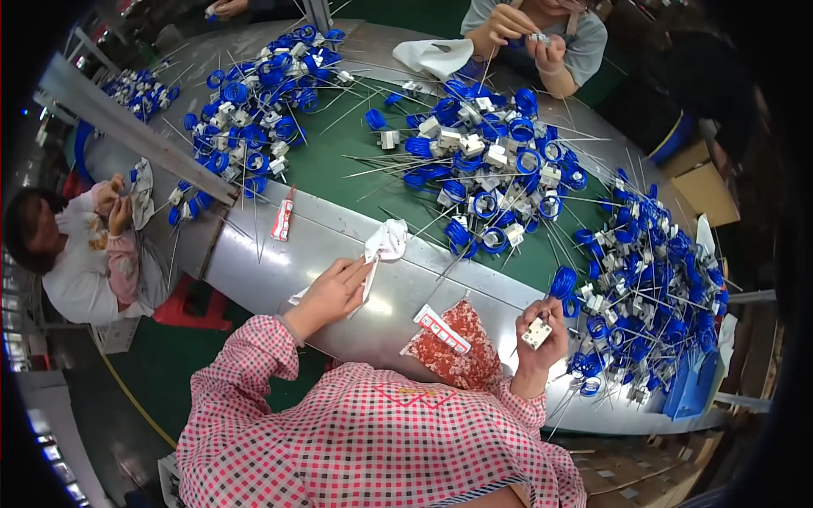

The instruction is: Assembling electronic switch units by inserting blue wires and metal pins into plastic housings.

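On the shiny metal rim (279,254) of a big round table, the person's left hand (333,290) lies with its fingers closed on a white cloth (383,243). The cloth is crumpled and soft, and one bunched end sticks out past the fingertips toward the green mat (339,165) in the middle of the table.

The right hand (542,334) is lifted up near the table's edge, well apart from the left hand. It pinches a small white block (537,333) between thumb and fingers. The block is square and pale, with tiny dark dots on its face, and a thin wire (518,345) pokes out from it.

Between the two hands lies a red flowered cloth pouch (453,347) with a small red-and-white packet (442,328) on top. A second red-and-white packet (282,220) lies farther left on the rim.

Just beside the right hand sits a thick heap of blue coils (652,279), white blocks and long thin wires. It crowds that hand on its right side. Another heap (487,157) fills the mat straight ahead, and a third heap (254,102) lies far to the left. The bare metal strip in front of the left hand gives it room to slide.

Other people sit around the table, one at the far side (529,38) and one at the left (85,245).
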`<state>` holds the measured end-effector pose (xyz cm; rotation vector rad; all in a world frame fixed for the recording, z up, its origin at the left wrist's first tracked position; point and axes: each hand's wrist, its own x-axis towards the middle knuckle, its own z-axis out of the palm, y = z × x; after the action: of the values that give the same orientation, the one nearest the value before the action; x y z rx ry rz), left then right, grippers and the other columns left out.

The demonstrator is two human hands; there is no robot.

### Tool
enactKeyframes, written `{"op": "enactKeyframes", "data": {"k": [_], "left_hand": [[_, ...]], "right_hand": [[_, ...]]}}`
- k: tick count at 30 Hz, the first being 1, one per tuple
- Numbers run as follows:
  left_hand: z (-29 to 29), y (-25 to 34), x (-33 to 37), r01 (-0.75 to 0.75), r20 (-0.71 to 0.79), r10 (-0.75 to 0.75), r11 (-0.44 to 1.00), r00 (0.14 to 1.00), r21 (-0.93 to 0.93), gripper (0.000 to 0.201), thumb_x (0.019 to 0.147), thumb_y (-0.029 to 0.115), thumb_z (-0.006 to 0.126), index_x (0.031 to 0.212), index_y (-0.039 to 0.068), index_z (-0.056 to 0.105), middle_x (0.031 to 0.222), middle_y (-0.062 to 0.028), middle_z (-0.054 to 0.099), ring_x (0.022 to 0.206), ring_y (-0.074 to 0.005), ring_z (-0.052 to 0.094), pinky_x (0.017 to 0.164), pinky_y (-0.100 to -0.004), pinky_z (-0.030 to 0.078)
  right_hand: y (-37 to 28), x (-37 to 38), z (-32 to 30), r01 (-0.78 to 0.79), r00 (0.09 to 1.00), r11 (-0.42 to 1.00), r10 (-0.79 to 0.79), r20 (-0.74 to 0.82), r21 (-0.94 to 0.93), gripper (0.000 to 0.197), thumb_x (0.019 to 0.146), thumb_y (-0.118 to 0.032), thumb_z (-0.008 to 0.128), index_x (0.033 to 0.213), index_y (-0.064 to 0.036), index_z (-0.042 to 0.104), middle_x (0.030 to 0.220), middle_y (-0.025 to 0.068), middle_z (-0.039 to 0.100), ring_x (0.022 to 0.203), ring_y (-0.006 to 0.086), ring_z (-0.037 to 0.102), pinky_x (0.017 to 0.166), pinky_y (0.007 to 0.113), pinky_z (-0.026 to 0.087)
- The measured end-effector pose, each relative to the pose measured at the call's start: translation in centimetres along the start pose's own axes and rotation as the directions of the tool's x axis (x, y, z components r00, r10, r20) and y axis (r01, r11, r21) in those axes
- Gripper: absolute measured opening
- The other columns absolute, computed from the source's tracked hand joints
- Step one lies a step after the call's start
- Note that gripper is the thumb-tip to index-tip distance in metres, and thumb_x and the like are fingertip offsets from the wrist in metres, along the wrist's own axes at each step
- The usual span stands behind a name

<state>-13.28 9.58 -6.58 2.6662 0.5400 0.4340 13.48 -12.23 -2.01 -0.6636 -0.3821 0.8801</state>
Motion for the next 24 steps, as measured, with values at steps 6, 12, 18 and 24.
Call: {"op": "enactKeyframes", "data": {"k": [6, 12, 18, 24], "left_hand": [[0.1, 0.0, -0.5, 0.109, -0.005, -0.109, 0.993, 0.994, -0.037, 0.038, 0.078, 0.010, 0.049, 0.114, 0.001, 0.049, 0.108, -0.0158, 0.053, 0.094, -0.0295, 0.049, 0.082, -0.0352, 0.041], [-1.5, 0.7, 1.2, 0.209, -0.384, -0.426, 0.845, 0.819, -0.493, 0.027, 0.087, 0.011, 0.039, 0.106, -0.002, 0.054, 0.094, -0.0136, 0.055, 0.084, -0.0215, 0.051, 0.072, -0.0297, 0.042], [-5.9, 10.0, 5.9, -0.227, -0.533, -0.313, 0.656, 0.786, -0.720, 0.022, 0.086, 0.005, 0.041, 0.101, -0.003, 0.055, 0.079, -0.0117, 0.053, 0.067, -0.0192, 0.055, 0.055, -0.0263, 0.043], [-6.8, 15.7, 9.5, -0.617, -0.591, 0.178, 0.270, 0.787, -0.739, 0.021, 0.064, -0.006, 0.062, 0.084, -0.002, 0.062, 0.085, -0.0140, 0.056, 0.072, -0.0228, 0.057, 0.060, -0.0264, 0.049]], "right_hand": [[0.1, -0.2, 1.1, 0.027, 0.999, 1.000, -0.028, -0.041, -0.006, 0.016, 0.078, -0.015, 0.046, 0.086, -0.0025, 0.042, 0.074, 0.0086, 0.046, 0.066, 0.0178, 0.049, 0.051, 0.026, 0.042], [-1.8, 0.8, 3.5, 0.076, 0.993, 0.989, -0.086, -0.077, -0.129, 0.020, 0.080, -0.022, 0.045, 0.084, -0.0031, 0.040, 0.071, 0.0125, 0.048, 0.058, 0.0182, 0.048, 0.049, 0.025, 0.043], [-1.4, 2.1, 8.6, 0.119, 0.992, 0.989, -0.121, -0.019, -0.090, 0.032, 0.083, -0.036, 0.042, 0.086, -0.0039, 0.040, 0.075, 0.0138, 0.049, 0.041, 0.0202, 0.051, 0.031, 0.023, 0.039], [-1.0, 1.2, 11.2, 0.197, 0.965, 0.971, -0.216, 0.148, 0.132, 0.033, 0.084, -0.029, 0.046, 0.089, 0.0025, 0.038, 0.078, 0.0230, 0.051, 0.053, 0.0249, 0.057, 0.044, 0.030, 0.051]]}}
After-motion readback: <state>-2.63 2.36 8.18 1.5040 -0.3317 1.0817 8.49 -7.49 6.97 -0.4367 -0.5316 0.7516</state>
